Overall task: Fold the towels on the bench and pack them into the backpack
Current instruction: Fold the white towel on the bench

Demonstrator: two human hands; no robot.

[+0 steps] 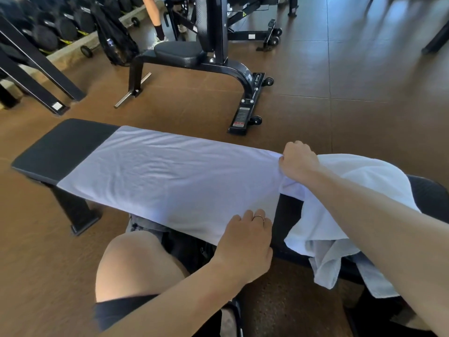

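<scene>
A white towel lies spread flat along the black padded bench, covering its middle. My right hand pinches the towel's far right corner. My left hand grips the near right corner at the bench's front edge. To the right, a heap of more white towels is bunched on the bench under my right forearm, with a pale blue-grey piece hanging off the front. A black mesh backpack leans against the dumbbell rack at the far left.
Another black weight bench with a wheeled frame stands behind on the brown floor. Dumbbell racks fill the far left. A person's leg shows at the top. My bare knee is under the bench's front edge.
</scene>
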